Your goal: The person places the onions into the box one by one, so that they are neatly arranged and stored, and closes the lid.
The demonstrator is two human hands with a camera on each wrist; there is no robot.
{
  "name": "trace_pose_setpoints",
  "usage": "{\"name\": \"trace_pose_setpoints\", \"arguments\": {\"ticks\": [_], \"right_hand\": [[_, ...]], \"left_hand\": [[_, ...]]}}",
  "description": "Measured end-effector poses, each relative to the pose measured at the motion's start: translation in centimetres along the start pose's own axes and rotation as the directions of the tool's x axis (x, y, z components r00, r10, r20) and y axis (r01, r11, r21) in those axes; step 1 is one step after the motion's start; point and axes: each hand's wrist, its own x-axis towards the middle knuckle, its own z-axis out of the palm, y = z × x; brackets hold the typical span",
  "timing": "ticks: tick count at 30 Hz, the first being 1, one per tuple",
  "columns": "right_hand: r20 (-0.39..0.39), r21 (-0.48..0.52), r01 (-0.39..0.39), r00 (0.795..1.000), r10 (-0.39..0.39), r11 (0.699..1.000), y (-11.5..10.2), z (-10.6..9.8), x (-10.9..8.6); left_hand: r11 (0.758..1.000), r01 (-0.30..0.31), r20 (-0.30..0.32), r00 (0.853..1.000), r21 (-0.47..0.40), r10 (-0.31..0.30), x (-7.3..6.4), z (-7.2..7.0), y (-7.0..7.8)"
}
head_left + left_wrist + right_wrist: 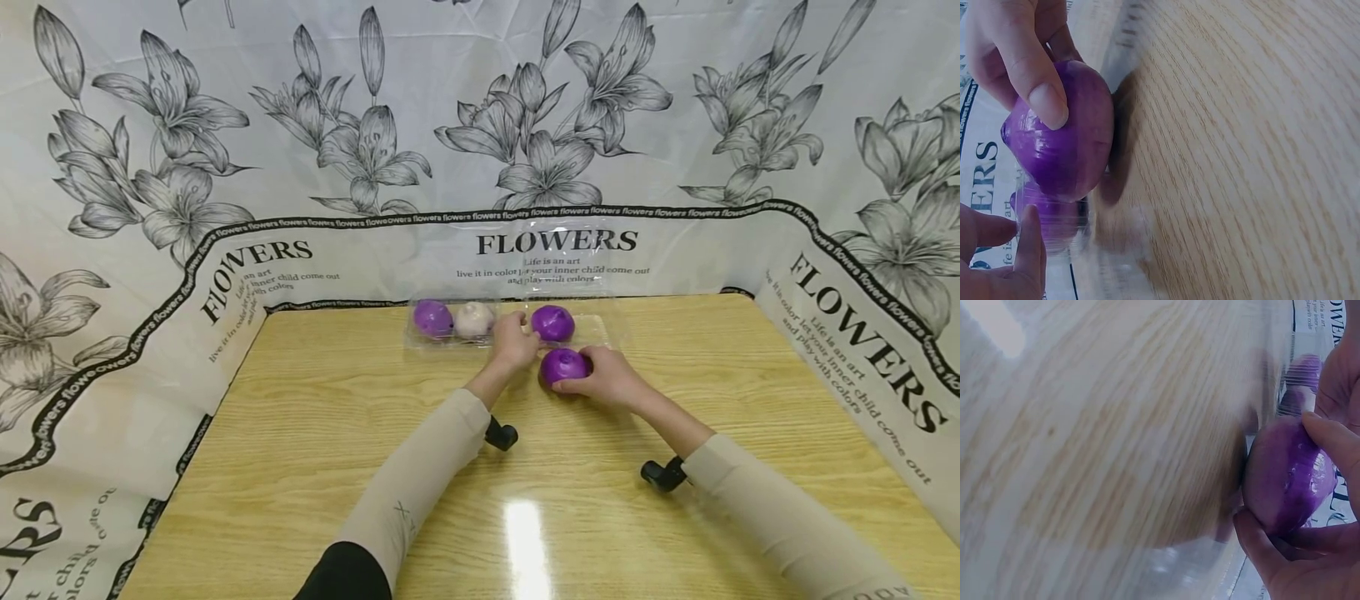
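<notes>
A person in beige sleeves reaches both arms across a glossy wooden table (337,467) toward its far edge, where a clear plastic tray (600,332) lies against a white cloth backdrop (225,167) printed with grey lilies and the word FLOWERS. The right hand (611,379) holds a purple bun (562,365) wrapped in shiny film: its fingers curl over the bun's right side, and the thumb presses on the bun's near side, so the bun bulges out to the left of the palm. In the head view the bun sits low at the table, just in front of the tray; whether it touches the wood cannot be told. The right wrist view shows the same bun (1288,478) pinched between the thumb above and the fingers beneath, with the table grain streaming away beside it. The left hand (513,340) lies just left of the held bun, at the tray's near edge, its fingers loosely extended and holding nothing; in the left wrist view its straight fingers (1029,247) show at the lower left, next to the clear plastic. A second purple bun (552,322) sits in the tray just beyond the held one. Further left in the tray lie a third purple bun (433,317) and, touching it, a pale bun (474,319).
</notes>
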Motion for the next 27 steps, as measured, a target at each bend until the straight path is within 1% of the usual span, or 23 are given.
{"name": "trace_pose_setpoints", "arguments": {"ticks": [6,10,14,16,23,27], "right_hand": [[0.028,0.0,-0.006,1.0,0.006,1.0,-0.6,-1.0,-0.7],[0.026,0.028,0.001,1.0,-0.001,1.0,-0.7,-2.1,-1.1],[0.018,0.039,0.003,1.0,-0.004,0.999,-0.7,-3.1,-1.2],[0.012,0.033,-0.001,1.0,0.0,0.999,-0.6,-3.7,-1.2],[-0.025,0.002,0.007,1.0,-0.007,1.0,-0.6,-5.7,-0.5],[-0.046,-0.026,0.017,0.999,-0.019,1.0,-0.4,-6.4,0.3]], "left_hand": [[1.0,0.007,0.007,1.0,-0.013,-0.007,-0.1,-0.1,0.0],[1.0,0.005,0.01,1.0,-0.014,-0.005,-0.3,-0.1,0.0],[0.999,0.002,0.012,1.0,-0.033,-0.001,-0.3,-0.1,-0.1],[0.999,-0.005,0.007,1.0,-0.034,0.005,-0.2,-0.1,-0.1],[0.999,-0.046,0.004,0.999,0.013,0.046,0.0,-0.1,-0.2],[0.999,-0.043,0.005,0.999,0.02,0.042,0.0,-0.1,-0.2]]}}
